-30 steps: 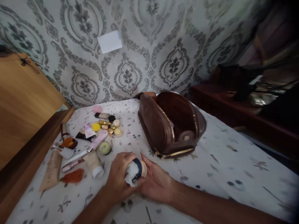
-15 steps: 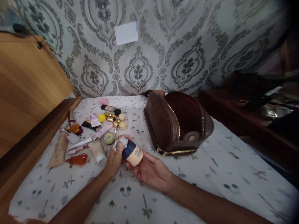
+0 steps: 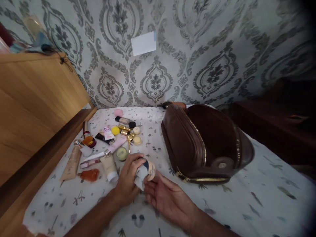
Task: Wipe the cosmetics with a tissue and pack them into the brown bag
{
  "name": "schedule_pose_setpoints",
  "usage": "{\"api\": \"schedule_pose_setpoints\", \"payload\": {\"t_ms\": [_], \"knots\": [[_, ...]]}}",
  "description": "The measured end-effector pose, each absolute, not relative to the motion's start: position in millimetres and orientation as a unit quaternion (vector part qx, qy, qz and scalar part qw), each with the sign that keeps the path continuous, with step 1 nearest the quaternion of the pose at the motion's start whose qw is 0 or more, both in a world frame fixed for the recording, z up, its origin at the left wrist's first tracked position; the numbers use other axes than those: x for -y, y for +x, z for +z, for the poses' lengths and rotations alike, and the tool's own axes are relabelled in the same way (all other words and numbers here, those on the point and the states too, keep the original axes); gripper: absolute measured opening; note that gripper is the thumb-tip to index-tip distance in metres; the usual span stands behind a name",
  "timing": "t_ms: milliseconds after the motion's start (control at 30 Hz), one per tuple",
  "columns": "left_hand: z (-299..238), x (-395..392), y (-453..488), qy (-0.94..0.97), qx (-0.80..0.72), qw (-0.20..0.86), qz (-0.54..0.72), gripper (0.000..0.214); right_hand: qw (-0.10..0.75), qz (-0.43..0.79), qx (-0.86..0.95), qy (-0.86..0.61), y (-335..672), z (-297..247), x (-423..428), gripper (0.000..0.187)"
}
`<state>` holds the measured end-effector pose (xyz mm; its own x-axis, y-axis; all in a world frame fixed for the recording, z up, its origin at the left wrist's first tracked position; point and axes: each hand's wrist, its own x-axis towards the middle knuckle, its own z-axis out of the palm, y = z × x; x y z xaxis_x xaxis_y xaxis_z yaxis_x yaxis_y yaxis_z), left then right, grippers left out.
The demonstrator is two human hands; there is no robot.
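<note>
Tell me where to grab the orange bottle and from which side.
Likely best: pinch the wide body of the orange bottle across its long sides, coming from above on the near side. It lies flat, and the cream tube crowds its right end, while bare cloth lies in front.

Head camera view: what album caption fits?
Left hand and right hand hold a small beige, navy-banded jar and white tissue beside an open brown leather pouch.

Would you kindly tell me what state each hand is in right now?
Left hand: closed around a white wad pressed against the small bottle.
Right hand: loosely holding the small bottle from below.
</note>
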<state>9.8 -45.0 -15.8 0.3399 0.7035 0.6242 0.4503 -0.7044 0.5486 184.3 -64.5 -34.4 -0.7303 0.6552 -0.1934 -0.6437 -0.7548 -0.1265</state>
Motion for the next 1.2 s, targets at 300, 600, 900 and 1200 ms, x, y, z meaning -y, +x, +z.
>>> {"api": "schedule_pose_setpoints", "payload": {"t_ms": [300,600,900,1200], "knots": [[-19,33,0,0.839,-0.407,0.106,0.345,0.042,0.339,0.925,0.029,-0.166,187,-41,65,0.036],[-23,32,1,0.824,-0.428,0.130,0.348,0.049,0.330,0.931,0.037,-0.150,187,-40,64,0.036],[-3,36,0,0.694,-0.481,0.208,0.493,0.022,0.326,0.932,0.052,-0.150,186,-34,65,0.038],[53,-16,-19,0.627,-0.593,0.144,0.484,0.041,0.331,0.933,0.066,-0.125,189,-40,69,0.036]]}}
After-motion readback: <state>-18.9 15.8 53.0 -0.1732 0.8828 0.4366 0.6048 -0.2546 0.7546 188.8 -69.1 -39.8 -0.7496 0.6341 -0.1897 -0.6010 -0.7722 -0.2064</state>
